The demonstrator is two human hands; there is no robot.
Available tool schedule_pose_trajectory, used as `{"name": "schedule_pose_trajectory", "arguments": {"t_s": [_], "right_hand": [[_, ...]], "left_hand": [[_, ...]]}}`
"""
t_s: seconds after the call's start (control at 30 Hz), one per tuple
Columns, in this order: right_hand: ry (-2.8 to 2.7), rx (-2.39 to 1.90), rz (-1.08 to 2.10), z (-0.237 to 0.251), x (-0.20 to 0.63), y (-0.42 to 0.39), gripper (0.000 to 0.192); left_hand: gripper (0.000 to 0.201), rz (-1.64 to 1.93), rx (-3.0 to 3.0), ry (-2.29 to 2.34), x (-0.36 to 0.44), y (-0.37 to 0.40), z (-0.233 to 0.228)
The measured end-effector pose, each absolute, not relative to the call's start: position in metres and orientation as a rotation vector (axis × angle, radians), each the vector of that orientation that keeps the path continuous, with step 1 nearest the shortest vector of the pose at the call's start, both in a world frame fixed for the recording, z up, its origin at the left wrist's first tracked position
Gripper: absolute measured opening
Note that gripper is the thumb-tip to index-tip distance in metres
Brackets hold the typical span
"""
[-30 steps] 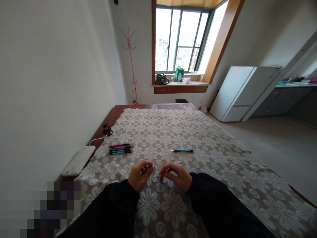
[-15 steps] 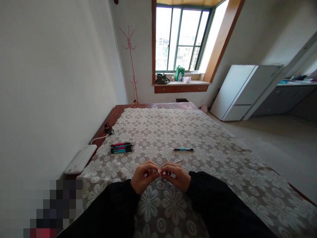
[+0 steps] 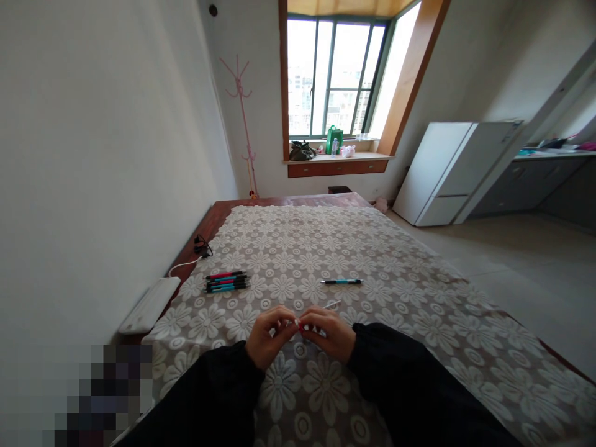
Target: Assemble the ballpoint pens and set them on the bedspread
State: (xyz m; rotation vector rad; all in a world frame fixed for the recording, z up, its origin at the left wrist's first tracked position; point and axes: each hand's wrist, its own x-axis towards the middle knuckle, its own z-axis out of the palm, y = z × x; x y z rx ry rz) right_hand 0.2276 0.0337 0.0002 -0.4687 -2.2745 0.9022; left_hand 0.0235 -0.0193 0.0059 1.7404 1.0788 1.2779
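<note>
Pinched tight at the fingertips, the grip is a double one: the left hand has a small white piece between thumb and finger, while the right hand grasps a red piece, mostly covered by its own fingers. From where I stand, the two pieces meet, or all but meet, low over the flowered cloth on the near part of the worktop; whether they are joined I cannot tell.

I'd judge the step in hand to be a fitting of small parts, one end being offered to the other. Just beyond the right hand lies a thin white rod, and farther out, on its own, a blue-and-black pen. Over to the left, well apart from both hands, a bunch of red, blue and black pens lies side by side. Near the wall sits a long white box with a cable.

To my eye the next move calls for fine alignment: wrists steady, the two ends kept in line, light pressure, and neither pinch slackened while the pieces are so small and easily dropped.
</note>
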Motion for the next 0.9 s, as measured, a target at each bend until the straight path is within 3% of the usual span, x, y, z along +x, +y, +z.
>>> {"name": "schedule_pose_trajectory", "arguments": {"t_s": [0.2,0.53,0.9], "right_hand": [[-2.251,-0.518,0.729,0.006,0.231,0.033,0.015],[-2.169,-0.643,0.303,0.004,0.237,0.039,0.023],[-2.257,-0.592,0.327,0.006,0.240,0.039,0.023]], "left_hand": [[0.014,1.346,1.613,1.173,0.023,-0.023,0.005],[0.010,1.198,1.988,1.479,0.028,-0.021,0.003],[0.011,1.194,1.984,1.493,0.027,-0.021,0.001]]}}
